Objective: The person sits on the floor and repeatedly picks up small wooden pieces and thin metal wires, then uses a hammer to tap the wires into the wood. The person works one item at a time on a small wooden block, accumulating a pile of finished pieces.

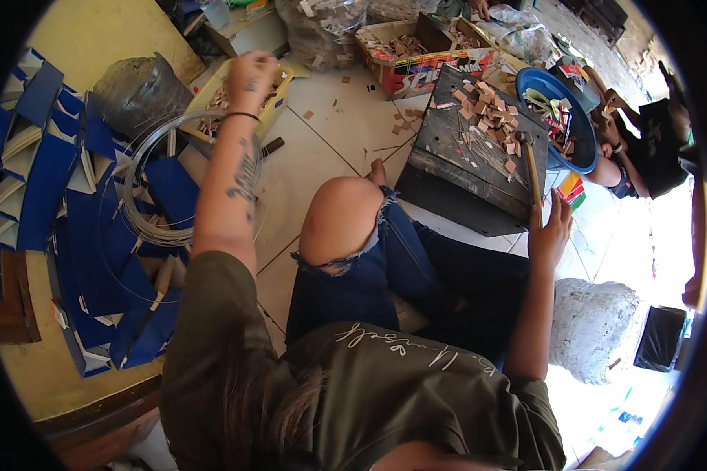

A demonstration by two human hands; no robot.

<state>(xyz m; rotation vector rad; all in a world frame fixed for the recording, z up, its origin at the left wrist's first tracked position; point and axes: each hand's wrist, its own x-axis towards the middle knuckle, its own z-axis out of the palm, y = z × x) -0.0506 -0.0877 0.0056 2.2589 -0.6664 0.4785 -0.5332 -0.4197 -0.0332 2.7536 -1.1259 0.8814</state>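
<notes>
My left hand [251, 78] reaches far forward over a yellow tray [277, 104] of small wooden pieces; its fingers curl down into the tray and what they hold is hidden. My right hand [548, 229] grips the wooden handle of a hammer [530, 169], whose metal head rests on a black wooden block [456, 169]. Small tan wooden pieces [491, 114] and thin nails lie scattered on the block's top. My bent knee in torn blue jeans [342, 220] lies between the two hands.
Blue cardboard pieces [47, 169] and a wire coil [153, 184] lie at the left. A cardboard box [416, 67] of wooden bits, a clear plastic bag [322, 27] and a blue basin [577, 129] stand beyond. Another person [644, 149] sits at the right. A grey sack [593, 326] is by my right elbow.
</notes>
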